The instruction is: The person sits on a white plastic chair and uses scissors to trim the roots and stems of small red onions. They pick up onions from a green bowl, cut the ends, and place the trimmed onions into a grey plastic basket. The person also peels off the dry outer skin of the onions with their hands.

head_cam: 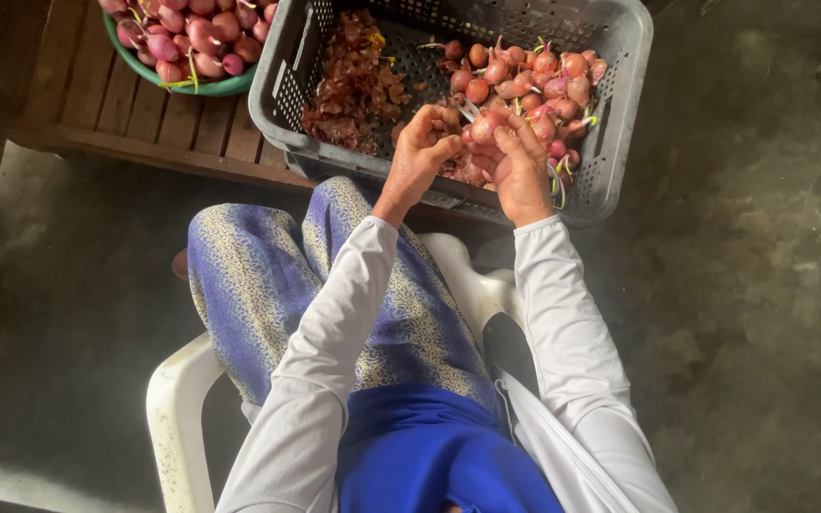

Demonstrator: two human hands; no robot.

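Over the grey perforated crate (610, 114), the right hand (517, 171) clasps a red shallot (485, 126), held just beside the left hand (422, 150), which pinches a small knife (467, 110) against it. Which way the bulb's long axis points cannot be told; both hands touch it.

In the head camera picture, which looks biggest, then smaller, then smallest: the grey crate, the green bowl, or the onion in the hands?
1. Grey crate.
2. Green bowl, though the picture edge cuts it off, so its full size is unsure.
3. Onion.
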